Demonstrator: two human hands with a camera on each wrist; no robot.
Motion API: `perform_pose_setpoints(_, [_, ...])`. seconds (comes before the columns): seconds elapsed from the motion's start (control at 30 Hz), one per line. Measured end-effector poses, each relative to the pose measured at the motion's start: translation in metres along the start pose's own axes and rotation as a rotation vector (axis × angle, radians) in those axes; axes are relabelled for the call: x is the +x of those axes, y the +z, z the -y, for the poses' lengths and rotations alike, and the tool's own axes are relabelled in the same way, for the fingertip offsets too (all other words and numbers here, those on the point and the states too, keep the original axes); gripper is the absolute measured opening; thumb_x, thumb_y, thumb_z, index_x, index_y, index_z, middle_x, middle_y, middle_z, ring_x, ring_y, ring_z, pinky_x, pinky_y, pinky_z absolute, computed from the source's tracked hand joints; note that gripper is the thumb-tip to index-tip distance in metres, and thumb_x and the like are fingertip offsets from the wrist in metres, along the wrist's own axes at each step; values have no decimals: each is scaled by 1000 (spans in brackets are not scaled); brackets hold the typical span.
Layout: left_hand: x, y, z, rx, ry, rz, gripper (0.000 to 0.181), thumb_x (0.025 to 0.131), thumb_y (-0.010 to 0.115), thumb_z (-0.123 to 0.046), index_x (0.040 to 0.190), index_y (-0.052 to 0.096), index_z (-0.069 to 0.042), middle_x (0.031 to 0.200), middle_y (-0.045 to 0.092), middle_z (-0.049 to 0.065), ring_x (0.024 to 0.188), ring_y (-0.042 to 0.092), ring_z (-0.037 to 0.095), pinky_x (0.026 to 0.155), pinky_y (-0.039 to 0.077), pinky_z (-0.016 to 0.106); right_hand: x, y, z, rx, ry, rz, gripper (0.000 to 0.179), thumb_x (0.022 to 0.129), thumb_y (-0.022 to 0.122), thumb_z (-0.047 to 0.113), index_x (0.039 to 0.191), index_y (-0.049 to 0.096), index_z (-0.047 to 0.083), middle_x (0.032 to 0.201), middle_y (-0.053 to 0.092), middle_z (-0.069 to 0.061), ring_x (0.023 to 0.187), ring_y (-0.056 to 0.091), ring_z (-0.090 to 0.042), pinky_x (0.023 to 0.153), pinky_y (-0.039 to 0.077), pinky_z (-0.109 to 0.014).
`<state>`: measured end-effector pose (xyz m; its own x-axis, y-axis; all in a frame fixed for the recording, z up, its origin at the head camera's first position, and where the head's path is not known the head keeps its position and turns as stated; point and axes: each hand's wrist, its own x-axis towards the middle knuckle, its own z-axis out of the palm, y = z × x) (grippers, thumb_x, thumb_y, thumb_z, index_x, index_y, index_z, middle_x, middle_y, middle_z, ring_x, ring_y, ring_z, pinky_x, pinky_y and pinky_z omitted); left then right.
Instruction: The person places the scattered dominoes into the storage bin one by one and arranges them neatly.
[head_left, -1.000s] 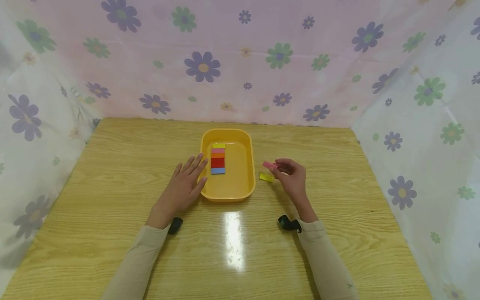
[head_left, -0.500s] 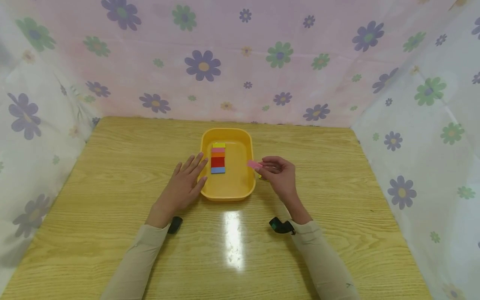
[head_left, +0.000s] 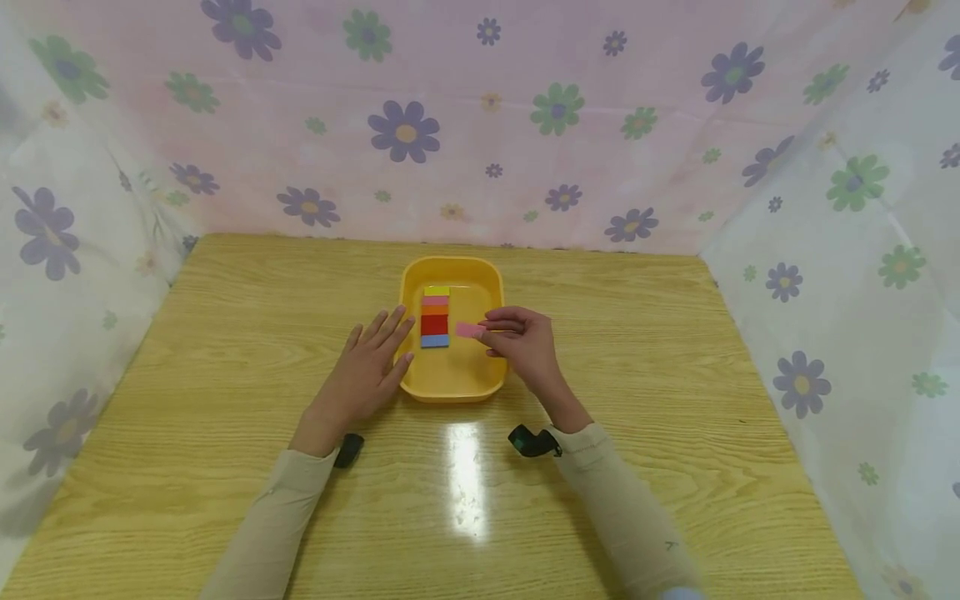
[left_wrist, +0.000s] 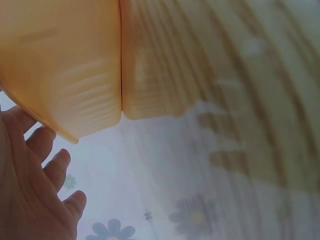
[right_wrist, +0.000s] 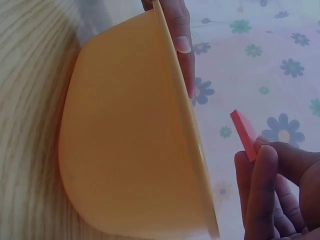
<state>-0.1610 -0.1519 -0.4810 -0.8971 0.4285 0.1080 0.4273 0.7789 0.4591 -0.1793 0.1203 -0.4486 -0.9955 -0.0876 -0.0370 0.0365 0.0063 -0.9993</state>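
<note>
A small flat pink block [head_left: 469, 331] is pinched between the thumb and fingers of my right hand [head_left: 528, 346], over the inside of a yellow plastic tray [head_left: 453, 396]. In the right wrist view the pink block [right_wrist: 243, 135] shows higher than the tray's rim. Inside the tray, on its left side, several coloured blocks [head_left: 435, 325] form a column: yellow, pink, orange, red and light blue from back to front. My left hand [head_left: 367, 367] rests on the left rim with fingers spread and straight. The left wrist view shows those fingertips [left_wrist: 42, 137] at the rim.
The tray stands on a wood-grain table [head_left: 637, 500]. A flowered curtain [head_left: 465, 192] rises behind the table and along both sides. Each wrist carries a black camera mount, such as the right one [head_left: 531, 442].
My right hand has carried the pink block leftward from beside the tray to over its inside. The yellow block on the table has become hidden by that hand. The left hand stays put.
</note>
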Motion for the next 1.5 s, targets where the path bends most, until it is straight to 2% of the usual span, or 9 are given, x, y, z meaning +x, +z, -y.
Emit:
perform_pose_setpoints(0.23, [-1,-1,0,10,-4,8,61,109,46,-34,162,28,-12,171,17,7,157,13,35,123,8,65,13,17,13,-154,-3,24,29,85,80,1,110,70,-11,100,74,-22,93,72,-47,68,63,-37])
perform_pose_setpoints(0.43, [-1,-1,0,20,-2,5,61,108,47,-33,162,29,-12,171,17,6,157,14,36,122,9,65,29,31,27,-425,75,138,30,85,82,6,108,70,-8,93,74,-19,87,73,-42,77,62,-49])
perform_pose_setpoints(0.6, [-1,-1,0,19,3,-1,60,108,47,-34,161,31,-11,171,18,6,157,15,36,122,10,66,44,43,31,-651,166,235,43,81,84,9,117,68,-7,83,75,-16,77,74,-34,71,61,-38])
perform_pose_setpoints(0.73, [-1,-1,0,11,3,2,60,108,47,-35,161,31,-12,171,18,6,157,15,36,122,10,66,54,50,27,-756,225,280,55,74,93,16,117,67,-5,78,74,-12,68,70,-23,65,57,-28])
perform_pose_setpoints(0.8, [-1,-1,0,7,4,3,60,108,47,-35,161,30,-12,171,18,6,157,15,35,122,10,65,57,52,24,-786,259,304,49,73,94,17,109,66,-2,74,71,-9,64,66,-18,62,55,-26])
perform_pose_setpoints(0.9, [-1,-1,0,6,7,-1,60,108,47,-35,161,30,-12,171,18,6,157,15,36,122,10,66,63,55,20,-845,311,344,35,76,91,16,85,60,4,64,59,-3,56,56,-14,55,46,-23])
perform_pose_setpoints(1.07, [-1,-1,1,13,2,-6,61,109,46,-37,162,29,-13,171,17,5,157,14,34,123,10,64,71,60,16,-942,356,397,40,81,85,12,59,51,9,52,48,-1,49,51,-16,49,43,-24])
perform_pose_setpoints(1.2, [0,-2,2,11,3,-6,60,109,45,-37,162,28,-14,171,17,4,157,15,34,123,9,64,75,63,13,-1004,354,410,34,80,87,16,59,61,8,52,52,-1,49,53,-15,50,45,-23])
perform_pose_setpoints(1.5, [1,-1,2,6,6,-6,60,109,45,-36,162,29,-14,171,18,6,157,15,34,123,9,64,77,68,11,-1027,390,376,28,76,89,16,83,67,0,57,62,-1,54,64,-12,55,51,-21])
